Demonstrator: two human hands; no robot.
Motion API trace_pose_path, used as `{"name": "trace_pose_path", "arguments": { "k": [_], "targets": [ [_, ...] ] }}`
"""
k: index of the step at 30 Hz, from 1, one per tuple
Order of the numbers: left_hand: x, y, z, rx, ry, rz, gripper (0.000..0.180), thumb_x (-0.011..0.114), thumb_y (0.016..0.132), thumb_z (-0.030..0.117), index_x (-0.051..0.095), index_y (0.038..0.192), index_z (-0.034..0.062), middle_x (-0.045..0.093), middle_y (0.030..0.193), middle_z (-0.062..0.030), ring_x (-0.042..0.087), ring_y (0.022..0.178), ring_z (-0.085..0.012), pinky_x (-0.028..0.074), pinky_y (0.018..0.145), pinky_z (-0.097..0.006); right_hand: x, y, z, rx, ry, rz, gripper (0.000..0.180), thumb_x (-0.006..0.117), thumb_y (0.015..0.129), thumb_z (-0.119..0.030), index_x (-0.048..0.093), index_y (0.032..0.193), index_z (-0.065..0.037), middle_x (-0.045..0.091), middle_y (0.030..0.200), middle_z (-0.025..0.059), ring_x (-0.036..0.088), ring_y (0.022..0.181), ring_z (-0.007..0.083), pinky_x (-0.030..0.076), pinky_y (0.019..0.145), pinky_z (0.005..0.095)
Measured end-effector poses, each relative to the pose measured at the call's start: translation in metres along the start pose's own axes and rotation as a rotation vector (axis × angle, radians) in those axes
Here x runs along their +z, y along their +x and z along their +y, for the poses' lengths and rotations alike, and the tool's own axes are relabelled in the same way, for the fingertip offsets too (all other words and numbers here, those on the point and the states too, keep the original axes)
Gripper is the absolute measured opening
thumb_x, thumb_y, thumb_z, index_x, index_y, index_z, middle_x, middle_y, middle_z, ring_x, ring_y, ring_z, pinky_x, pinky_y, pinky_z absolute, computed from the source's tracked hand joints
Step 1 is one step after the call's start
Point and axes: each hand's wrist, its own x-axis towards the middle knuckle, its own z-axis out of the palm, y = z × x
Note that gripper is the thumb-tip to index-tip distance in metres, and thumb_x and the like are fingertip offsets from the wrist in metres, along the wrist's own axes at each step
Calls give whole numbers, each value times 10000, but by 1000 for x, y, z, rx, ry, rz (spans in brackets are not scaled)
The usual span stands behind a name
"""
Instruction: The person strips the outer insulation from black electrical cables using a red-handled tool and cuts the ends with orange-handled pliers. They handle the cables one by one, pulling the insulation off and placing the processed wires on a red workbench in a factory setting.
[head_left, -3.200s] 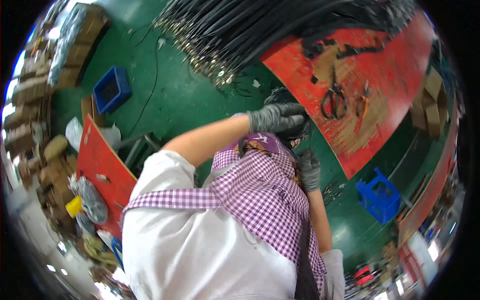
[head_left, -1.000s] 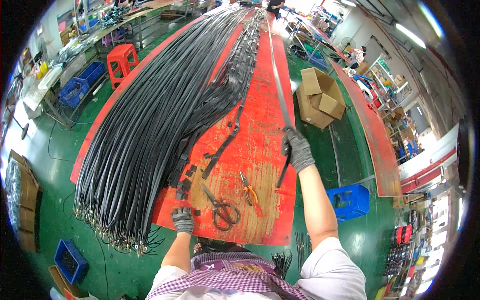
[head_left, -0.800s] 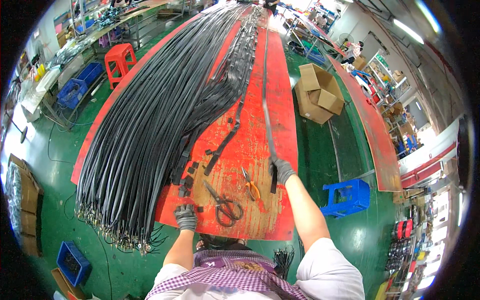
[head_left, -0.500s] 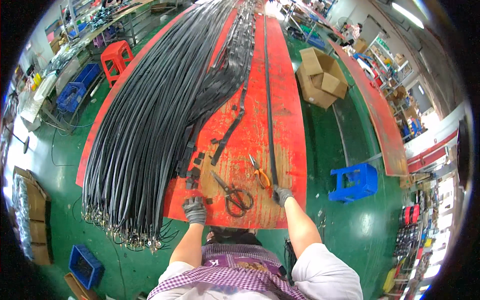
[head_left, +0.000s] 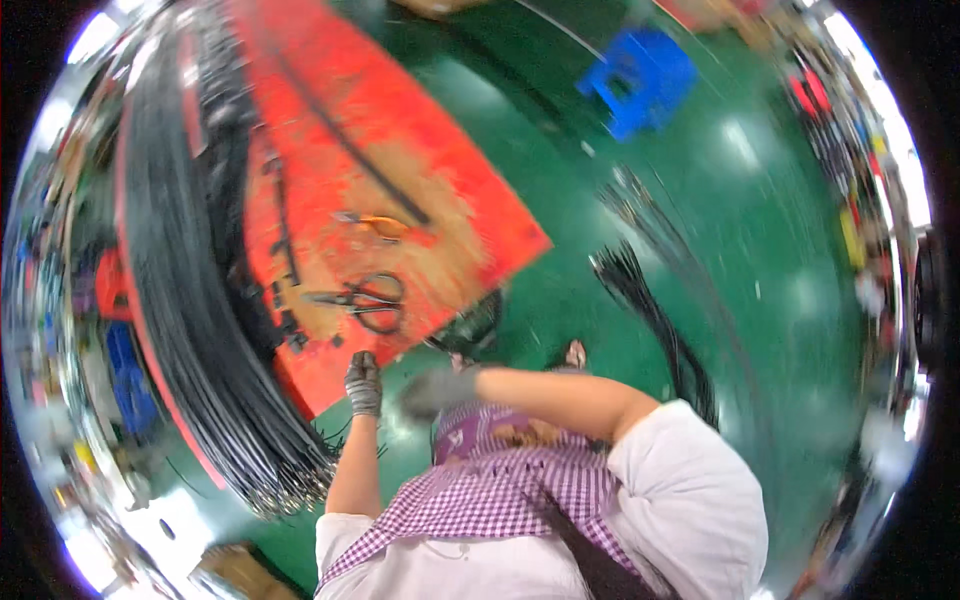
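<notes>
Scissors (head_left: pixel 352 298) | 12 o'clock from nearer left hand (head_left: pixel 363 386) | axis 9-to-3 o'clock | right hand (head_left: pixel 436 393) blurred | both grips: cannot tell

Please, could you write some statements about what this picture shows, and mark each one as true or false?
1. The left hand and the right hand wear grey gloves. True.
2. The scissors lie on the red table. True.
3. The right hand holds the scissors. False: it is away from them, blurred, near the checked apron.
4. The blue stool is on the green floor. True.
5. The pliers lie on the floor. False: they lie on the red table.
</notes>
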Motion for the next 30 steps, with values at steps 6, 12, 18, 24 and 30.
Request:
{"name": "trace_pose_path", "arguments": {
  "k": [6, 12, 18, 24, 30],
  "targets": [
    [63, -41, 91, 402, 667, -555, 260, 443, 816, 267, 544, 909, 47, 558, 801, -194, 548, 746, -315, 428, 654, -371, 45, -101, -117, -1083, 261, -162, 320, 505, 801, -294, 536, 932, -3, 565, 820, 158, 535, 698, 265, 414, 622, 340],
    [225, -103, 174, 536, 1058, -901, 263, 410, 821, 277, 547, 922, 77, 581, 864, -144, 541, 828, -308, 436, 716, -364, -9, -339, -146, -1042, -3, -30, 238, 479, 802, -191, 519, 934, 3, 554, 867, 134, 507, 687, 214, 418, 640, 335],
    [384, -196, 254, 804, 1168, -1053, 255, 393, 825, 266, 515, 974, 99, 570, 808, -155, 550, 728, -319, 433, 623, -408, 14, -524, -118, -1317, -60, 400, 339, 557, 728, -261, 535, 927, 13, 545, 911, 157, 515, 772, 198, 418, 686, 315],
    [446, -195, 263, 1020, 677, -1208, 242, 404, 818, 271, 526, 967, 125, 562, 813, -173, 543, 711, -338, 425, 619, -421, 32, -516, 97, -575, 62, 1342, 228, 536, 731, -151, 566, 925, -35, 531, 920, 120, 506, 815, 236, 408, 737, 313],
    [518, -201, 302, 444, 1203, -1325, 245, 412, 829, 219, 514, 1005, 82, 516, 1024, -170, 493, 921, -318, 391, 779, -371, 99, -633, 332, 826, 606, 1536, 329, 516, 753, -321, 576, 923, -46, 574, 894, 168, 550, 822, 307, 424, 751, 359]
  ]
}}
